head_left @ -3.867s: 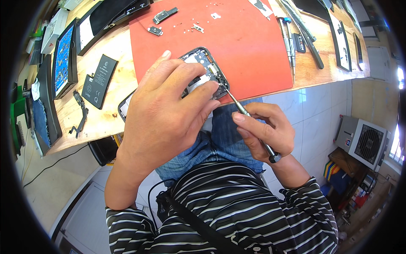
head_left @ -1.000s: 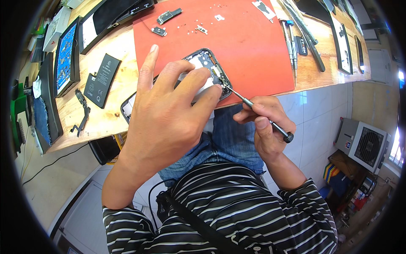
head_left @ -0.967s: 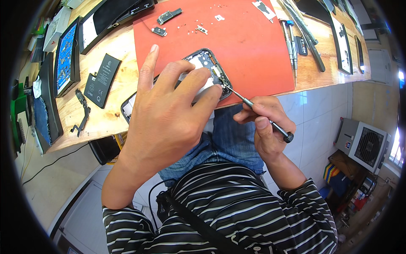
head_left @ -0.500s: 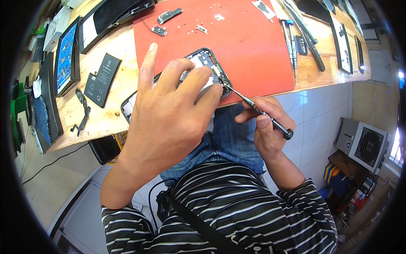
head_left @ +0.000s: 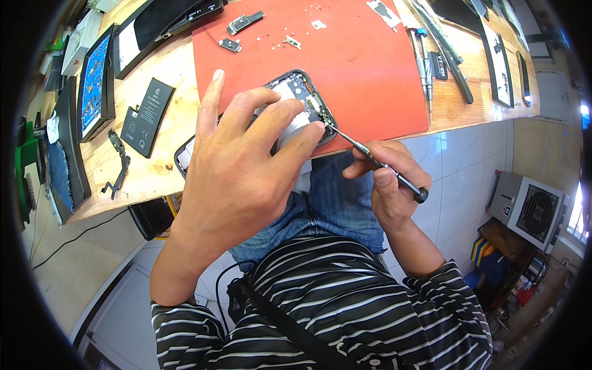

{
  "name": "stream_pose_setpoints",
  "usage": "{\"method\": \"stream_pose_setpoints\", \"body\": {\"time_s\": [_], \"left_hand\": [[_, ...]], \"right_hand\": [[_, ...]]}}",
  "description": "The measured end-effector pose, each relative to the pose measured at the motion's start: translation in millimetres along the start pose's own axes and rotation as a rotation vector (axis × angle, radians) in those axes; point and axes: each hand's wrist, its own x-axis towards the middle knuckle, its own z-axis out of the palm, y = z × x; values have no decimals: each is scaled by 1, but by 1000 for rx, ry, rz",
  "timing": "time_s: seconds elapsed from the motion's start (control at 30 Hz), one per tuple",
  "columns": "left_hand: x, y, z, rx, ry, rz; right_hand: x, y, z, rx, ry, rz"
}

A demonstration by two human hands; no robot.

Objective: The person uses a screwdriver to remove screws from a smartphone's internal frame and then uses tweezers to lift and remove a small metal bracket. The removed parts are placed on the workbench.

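Note:
An opened smartphone housing, its inner parts showing, lies tilted on the near edge of a red mat. My left hand spans it, fingers spread, hiding much of its middle. One left fingertip rests at the housing's right edge, close to the screwdriver tip. Gripped in the fingers of my right hand is a slim precision screwdriver with a dark end cap. Its tip meets the housing's lower right corner; whether it sits in a screw is too small to tell.
Small metal parts and tiny screws lie at the mat's far side. Left of it are a black phone battery, a flex cable and a blue-faced tray. More screwdrivers and tweezers lie right.
My left hand has shifted slightly left, its fingers a little more apart, uncovering more of the housing. My right hand and the screwdriver have stayed almost still.

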Motion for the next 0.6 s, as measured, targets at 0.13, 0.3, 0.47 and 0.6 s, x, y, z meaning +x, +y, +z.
{"method": "stream_pose_setpoints", "body": {"time_s": [0.13, 0.3, 0.47, 0.6], "left_hand": [[0, 0, -1, 14, -7, 2], [0, 0, 0, 2, -7, -1], [1, 1, 1, -5, -2, -11], [2, 1, 0, 12, -5, -10]], "right_hand": [[-1, 1, 0, 18, 6, 11], [-3, 1, -1, 14, 9, 37], [-4, 3, 0, 40, 25, 38], [-4, 2, 1, 66, 45, 68]]}}
